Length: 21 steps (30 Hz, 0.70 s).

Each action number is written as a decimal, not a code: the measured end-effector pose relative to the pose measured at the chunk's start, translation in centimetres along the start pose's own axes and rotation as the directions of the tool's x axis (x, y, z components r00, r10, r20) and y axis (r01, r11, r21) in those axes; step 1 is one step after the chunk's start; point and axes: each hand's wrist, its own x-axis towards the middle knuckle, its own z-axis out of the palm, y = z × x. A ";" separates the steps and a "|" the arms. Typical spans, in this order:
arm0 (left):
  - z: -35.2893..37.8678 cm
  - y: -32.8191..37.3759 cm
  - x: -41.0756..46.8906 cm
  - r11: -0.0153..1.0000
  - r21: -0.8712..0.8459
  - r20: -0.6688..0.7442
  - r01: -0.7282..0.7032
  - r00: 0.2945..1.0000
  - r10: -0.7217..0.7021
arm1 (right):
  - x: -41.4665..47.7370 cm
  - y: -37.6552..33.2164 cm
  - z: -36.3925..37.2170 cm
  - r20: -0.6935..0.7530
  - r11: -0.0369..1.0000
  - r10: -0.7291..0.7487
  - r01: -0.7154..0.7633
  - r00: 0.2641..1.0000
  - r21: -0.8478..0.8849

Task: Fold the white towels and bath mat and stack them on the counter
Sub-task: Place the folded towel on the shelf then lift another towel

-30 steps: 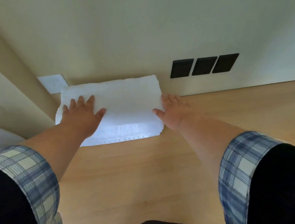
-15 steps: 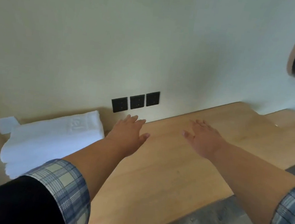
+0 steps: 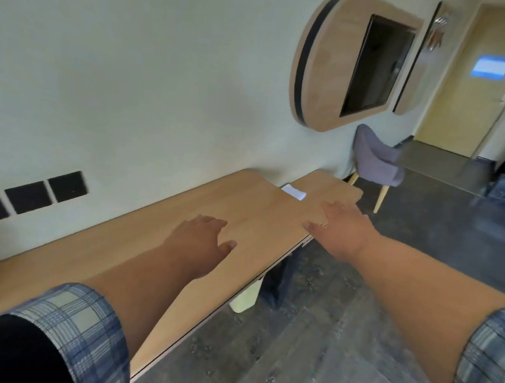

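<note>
Pale wall [image 3: 133, 67] runs behind a long light-wood counter [image 3: 64, 258]; motion blur throughout.

- Far left: three black square wall plates [image 3: 25, 197] in a row just above the counter's back edge.
- Left hand [image 3: 199, 242]: reaches out of a blue-and-cream plaid cuff [image 3: 79, 322], palm down over the middle of the counter. Fingers straight and loosely spread, thumb out, holding nothing. Can't tell if it touches the wood.
- Under the counter's front edge: cream bin [image 3: 245, 297], with a dark object [image 3: 279, 276] just beside it, too blurred to identify.
- Small flat white item [image 3: 293, 192] lies on the counter near its far end, between the two hands in the frame and beyond both. Can't tell if it's a towel.
- Right hand [image 3: 342, 230]: palm down over the counter's front edge, near the far end. Fingers extended, slightly apart, gripping nothing. Contact unclear.
- On the wall above: rounded wood panel [image 3: 324, 73] with a dark screen [image 3: 377, 67] set into it.
- Grey-purple upholstered chair [image 3: 374, 161] with pale wooden legs stands past the counter's end.
- Dark grey floor [image 3: 305, 354] leads to a tan door [image 3: 463, 99] carrying a blue-white sign [image 3: 492, 67].
- Second plaid cuff [image 3: 493, 360] at bottom right.
</note>
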 end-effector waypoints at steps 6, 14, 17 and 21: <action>2.3 6.9 6.0 0.995 -0.088 -0.022 -0.054 0.998 0.052 | 1.9 6.9 -0.2 0.000 0.997 0.071 -0.071 0.997 0.030; 6.8 11.9 19.0 0.987 -0.080 0.039 -0.141 0.989 0.145 | 11.3 13.8 3.0 0.069 0.996 0.083 -0.084 0.994 0.008; 8.0 13.6 25.9 0.980 -0.059 0.061 -0.192 0.979 0.195 | 17.0 16.9 3.1 0.055 0.995 0.101 -0.101 0.993 -0.016; 8.7 15.5 34.6 0.973 -0.017 0.092 -0.231 0.968 0.232 | 23.4 20.7 2.7 0.024 0.990 0.138 -0.139 0.990 0.014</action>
